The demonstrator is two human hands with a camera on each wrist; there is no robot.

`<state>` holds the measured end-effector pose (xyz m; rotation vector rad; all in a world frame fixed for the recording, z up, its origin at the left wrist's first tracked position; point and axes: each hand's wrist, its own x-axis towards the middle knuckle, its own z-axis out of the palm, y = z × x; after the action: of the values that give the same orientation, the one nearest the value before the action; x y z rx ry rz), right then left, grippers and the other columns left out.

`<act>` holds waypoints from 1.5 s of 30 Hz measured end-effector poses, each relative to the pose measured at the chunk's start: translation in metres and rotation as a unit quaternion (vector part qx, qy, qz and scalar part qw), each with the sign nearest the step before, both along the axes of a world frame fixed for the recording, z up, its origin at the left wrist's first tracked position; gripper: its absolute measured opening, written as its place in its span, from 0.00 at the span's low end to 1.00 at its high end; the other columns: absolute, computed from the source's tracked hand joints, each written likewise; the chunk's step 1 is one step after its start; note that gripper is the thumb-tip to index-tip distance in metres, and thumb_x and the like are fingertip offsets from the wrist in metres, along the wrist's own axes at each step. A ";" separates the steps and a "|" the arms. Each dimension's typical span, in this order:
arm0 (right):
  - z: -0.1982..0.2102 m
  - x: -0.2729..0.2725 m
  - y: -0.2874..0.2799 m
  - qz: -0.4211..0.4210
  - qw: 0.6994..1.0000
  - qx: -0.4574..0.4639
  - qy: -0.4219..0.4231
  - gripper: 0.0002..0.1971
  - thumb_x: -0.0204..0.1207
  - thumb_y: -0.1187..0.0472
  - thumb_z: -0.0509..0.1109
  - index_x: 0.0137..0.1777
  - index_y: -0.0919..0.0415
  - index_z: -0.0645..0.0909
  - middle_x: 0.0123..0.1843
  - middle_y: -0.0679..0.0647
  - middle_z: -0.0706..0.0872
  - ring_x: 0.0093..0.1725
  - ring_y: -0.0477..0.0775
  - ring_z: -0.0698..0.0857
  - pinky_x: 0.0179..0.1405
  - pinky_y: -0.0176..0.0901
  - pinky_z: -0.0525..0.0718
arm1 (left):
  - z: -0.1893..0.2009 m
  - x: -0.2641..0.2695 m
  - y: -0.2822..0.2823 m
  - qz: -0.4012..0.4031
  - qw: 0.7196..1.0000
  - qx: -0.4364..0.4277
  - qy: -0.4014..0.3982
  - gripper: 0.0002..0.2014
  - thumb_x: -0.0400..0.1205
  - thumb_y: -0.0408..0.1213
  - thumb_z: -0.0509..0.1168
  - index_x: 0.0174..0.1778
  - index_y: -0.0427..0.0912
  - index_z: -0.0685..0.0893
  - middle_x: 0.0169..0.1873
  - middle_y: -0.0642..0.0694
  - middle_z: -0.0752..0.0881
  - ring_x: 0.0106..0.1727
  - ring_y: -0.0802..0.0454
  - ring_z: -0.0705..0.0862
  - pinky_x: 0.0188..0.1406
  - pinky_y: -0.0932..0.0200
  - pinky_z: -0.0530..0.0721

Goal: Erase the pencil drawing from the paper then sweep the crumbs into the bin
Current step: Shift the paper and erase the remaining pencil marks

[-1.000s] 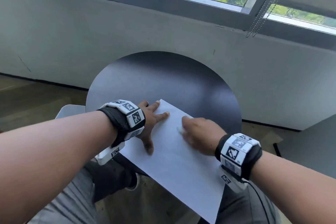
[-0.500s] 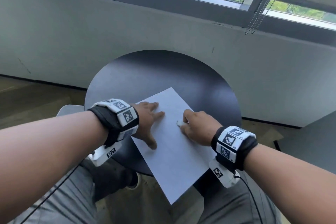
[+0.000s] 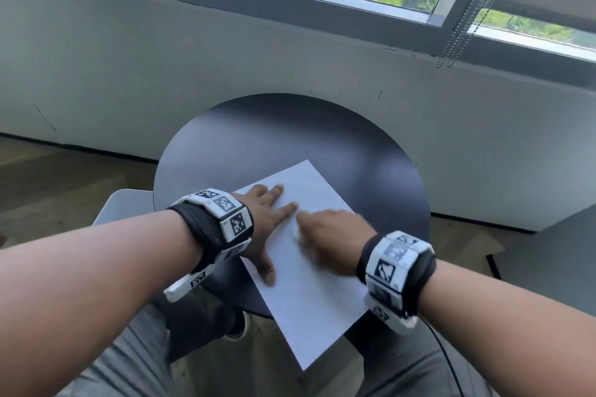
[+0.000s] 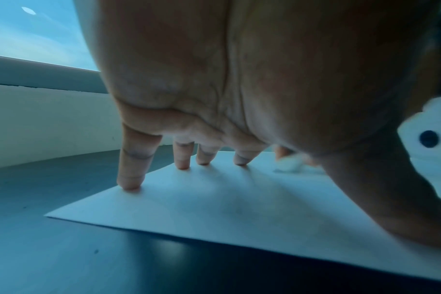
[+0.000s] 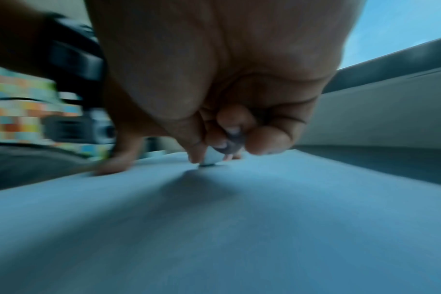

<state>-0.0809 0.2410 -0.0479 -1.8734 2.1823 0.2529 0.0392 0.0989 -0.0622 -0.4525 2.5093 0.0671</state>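
Head view: paper (image 3: 309,271) lay on the near part of the round table (image 3: 290,138), near corner hanging past the table's edge. Left hand (image 3: 261,222) spread flat on the paper's left side. Right hand (image 3: 332,232), blurred, curled on the paper just right of the left hand.

Left wrist view: fingertips (image 4: 130,184) planted apart on the paper's edge; blurred white eraser (image 4: 288,165) touching the paper beyond them.

Right wrist view: eraser (image 5: 210,158) pinched between thumb and fingers, tip on the paper.

Judged thin, light, quick to slide or crumple; best pinned close beside the rubbed spot. Eraser small, grippy; best held low.
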 end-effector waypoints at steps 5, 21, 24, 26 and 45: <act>-0.001 -0.032 0.014 -0.024 0.999 0.028 0.005 0.15 0.84 0.43 0.56 0.55 0.54 0.72 0.56 0.55 0.85 0.54 0.63 0.83 0.49 0.52 0.81 | 0.007 -0.007 0.003 -0.002 1.000 -0.004 -0.018 0.71 0.55 0.76 0.76 0.82 0.68 0.32 0.85 0.44 0.33 0.86 0.38 0.41 0.81 0.31 0.61; -0.015 -0.034 0.053 -0.068 0.997 -0.031 0.017 0.13 0.85 0.45 0.54 0.45 0.52 0.59 0.43 0.51 0.81 0.42 0.64 0.80 0.41 0.52 0.80 | 0.015 -0.011 0.009 0.002 0.999 -0.022 -0.040 0.70 0.55 0.75 0.76 0.79 0.74 0.30 0.85 0.44 0.31 0.85 0.37 0.41 0.76 0.25 0.64; -0.011 0.010 0.072 0.113 0.990 0.019 -0.083 0.10 0.83 0.45 0.53 0.47 0.49 0.61 0.43 0.49 0.76 0.42 0.60 0.77 0.40 0.53 0.79 | 0.013 -0.011 0.009 -0.001 0.999 -0.027 -0.040 0.70 0.54 0.76 0.76 0.79 0.74 0.29 0.85 0.43 0.31 0.85 0.36 0.41 0.77 0.25 0.63; -0.007 0.008 0.068 0.110 0.990 0.032 -0.082 0.19 0.81 0.37 0.45 0.50 0.51 0.67 0.46 0.49 0.79 0.45 0.60 0.79 0.42 0.52 0.78 | 0.013 -0.010 0.009 0.000 0.999 -0.026 -0.039 0.70 0.54 0.76 0.76 0.79 0.74 0.30 0.85 0.43 0.31 0.85 0.36 0.41 0.76 0.26 0.64; -0.008 -0.117 0.023 -0.298 0.946 -0.067 -0.111 0.13 0.82 0.43 0.63 0.58 0.49 0.76 0.57 0.52 0.84 0.55 0.56 0.82 0.55 0.49 0.80 | 0.007 0.020 -0.009 0.045 0.992 0.054 0.104 0.50 0.70 0.70 0.70 0.85 0.64 0.54 0.87 0.49 0.42 0.87 0.49 0.39 0.85 0.36 0.46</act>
<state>-0.1983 0.2641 -0.0557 -1.1365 2.5132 -0.2182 0.0592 0.0898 -0.0547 -0.5381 2.6708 0.2972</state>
